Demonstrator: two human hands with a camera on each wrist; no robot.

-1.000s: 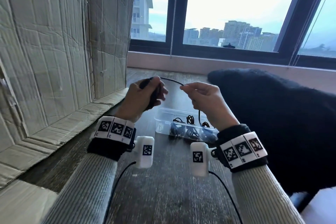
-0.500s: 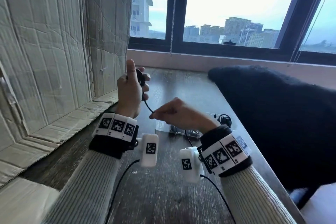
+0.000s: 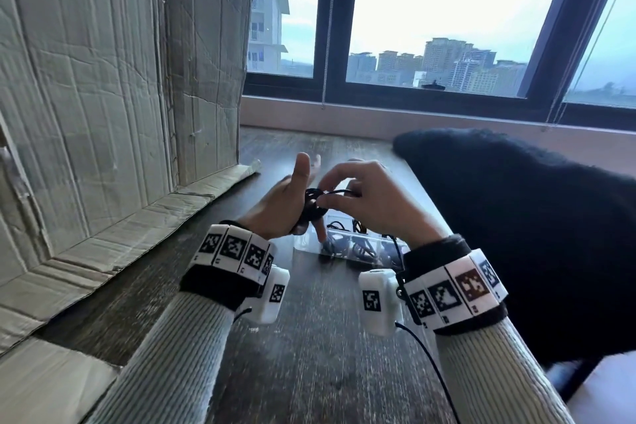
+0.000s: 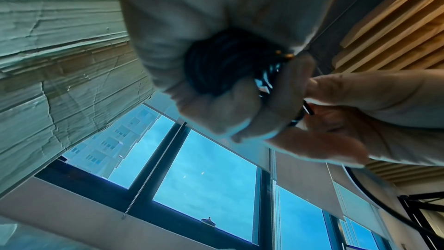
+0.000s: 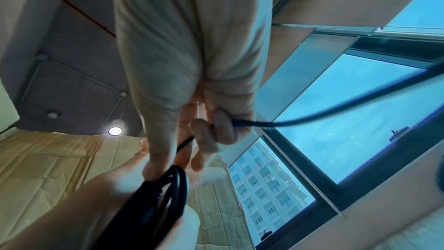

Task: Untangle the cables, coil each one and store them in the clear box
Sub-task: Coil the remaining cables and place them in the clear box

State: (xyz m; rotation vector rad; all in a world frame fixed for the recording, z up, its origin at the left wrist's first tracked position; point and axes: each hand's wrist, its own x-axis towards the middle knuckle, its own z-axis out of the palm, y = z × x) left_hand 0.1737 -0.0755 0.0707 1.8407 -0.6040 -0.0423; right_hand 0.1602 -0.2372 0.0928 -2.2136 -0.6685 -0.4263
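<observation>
Mid-task, coiling stage. Black cable [image 3: 315,205] at frame center of head view, above the counter [image 3: 309,354], already wound into several loops. Left hand [image 3: 285,206] grips that coil w/ lower fingers curled round it, thumb up and free; left wrist view shows same bundle [image 4: 216,66] packed in the palm, gold-tipped plug ends peeking at its right edge. Right hand [image 3: 371,200] just right of the coil, fingers bent narrow, pinching the loose strand [image 5: 242,123]; in right wrist view, strand runs from that pinch down-left to the loops [image 5: 168,187] and off toward upper right of frame. Tail length left to wind: can't tell, runs out of view.

Clear box [image 3: 309,246] sits on the counter directly below/behind the hands, lower center of head view, partly hidden by them. Holds dark cables [image 3: 361,248] inside already, some looking looped — probably earlier ones stored, though count and neatness not readable through the plastic. Lid not seen.

Judgement: untangling seems over for this cable, since it hangs as one strand w/ no knots visible. Left to do: finish last wraps, secure the end, drop coil in box. No loose cables showing elsewhere on counter, so likely near the end, but right side hidden under a dark fabric heap [image 3: 516,234] — unsure.
</observation>
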